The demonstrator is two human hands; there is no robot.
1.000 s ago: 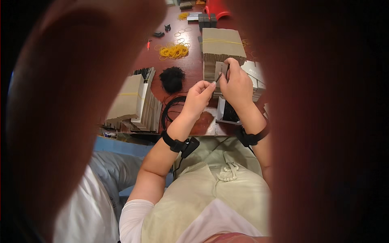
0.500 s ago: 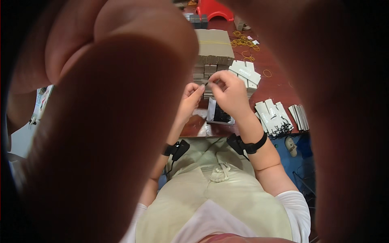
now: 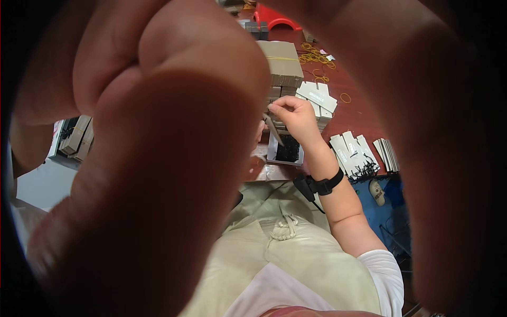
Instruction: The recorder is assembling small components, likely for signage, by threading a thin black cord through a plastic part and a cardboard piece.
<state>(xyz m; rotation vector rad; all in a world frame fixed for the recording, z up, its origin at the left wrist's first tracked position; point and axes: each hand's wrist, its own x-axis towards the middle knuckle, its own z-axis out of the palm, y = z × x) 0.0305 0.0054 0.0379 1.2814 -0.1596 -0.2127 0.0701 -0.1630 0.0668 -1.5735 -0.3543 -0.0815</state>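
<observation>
Huge blurred fingers of another hand (image 3: pixel 153 174) hang close before the view and cover most of its left side. Behind them only a sliver of my left hand (image 3: pixel 260 132) shows, at the edge of a thin grey card (image 3: pixel 272 128) seen nearly edge-on. My right hand (image 3: pixel 297 119) is beside it, thumb and forefinger pinched together; what they grip is too small to make out. Just below my hands stands a small white box (image 3: pixel 271 150) holding a heap of black strings (image 3: pixel 288 154).
Behind my hands rises a stack of banded grey-brown cards (image 3: pixel 285 66). White printed cards (image 3: pixel 317 96) lie right of it, with more cards (image 3: pixel 349 150) and black strings nearer. Yellow rubber bands (image 3: pixel 317 57) and a red plastic object (image 3: pixel 275 18) are farther back on the red-brown table (image 3: pixel 355 117).
My left hand, clearly seen before, is now mostly behind the blurred fingers. The thin card has come into view near it. My right hand stays pinched, slightly shifted.
</observation>
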